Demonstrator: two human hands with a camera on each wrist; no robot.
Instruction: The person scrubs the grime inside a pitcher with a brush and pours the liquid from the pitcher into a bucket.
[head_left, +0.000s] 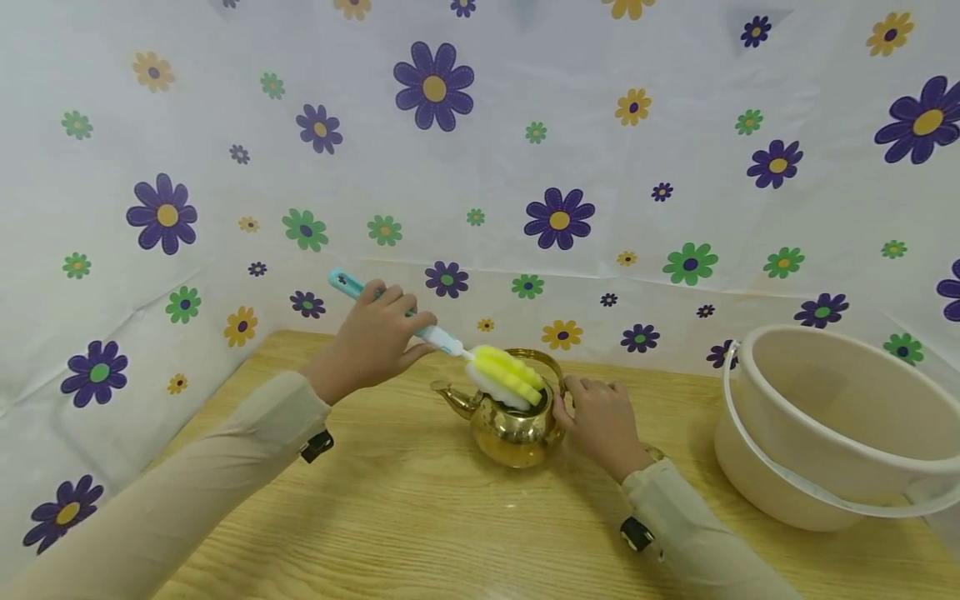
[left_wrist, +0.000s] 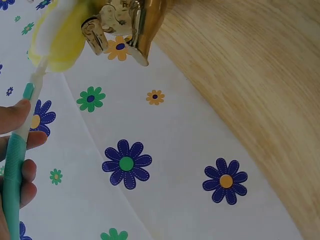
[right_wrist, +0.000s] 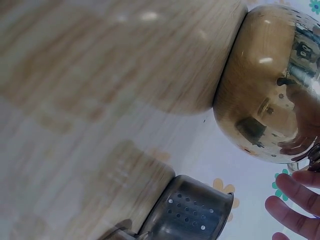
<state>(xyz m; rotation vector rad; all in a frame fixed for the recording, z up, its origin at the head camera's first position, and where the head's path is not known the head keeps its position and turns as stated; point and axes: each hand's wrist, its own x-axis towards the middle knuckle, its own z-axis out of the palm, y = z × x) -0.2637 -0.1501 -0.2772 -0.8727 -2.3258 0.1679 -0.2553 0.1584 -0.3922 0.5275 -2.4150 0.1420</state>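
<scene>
My left hand [head_left: 378, 337] grips a sponge brush by its teal and white handle [left_wrist: 13, 167]. Its yellow and white sponge head [head_left: 504, 375] slants down into the mouth of a shiny golden teapot [head_left: 517, 440], the tip hidden inside. The teapot stands upright on the table, its spout [head_left: 453, 398] pointing left and its hoop handle [head_left: 536, 354] raised. At the right side of the pot, my right hand [head_left: 602, 421] holds the handle near its base, with the thumb by the body. Part of that hold is cut off in the right wrist view.
A metal strainer cup [right_wrist: 187, 207] with holes lies on the table near the teapot, another metal piece [right_wrist: 120, 232] beside it. To the right stands a large cream bucket [head_left: 780, 475] with its bail lowered. A flower-printed sheet [head_left: 345, 183] lines the back and left of the wooden table [head_left: 390, 500].
</scene>
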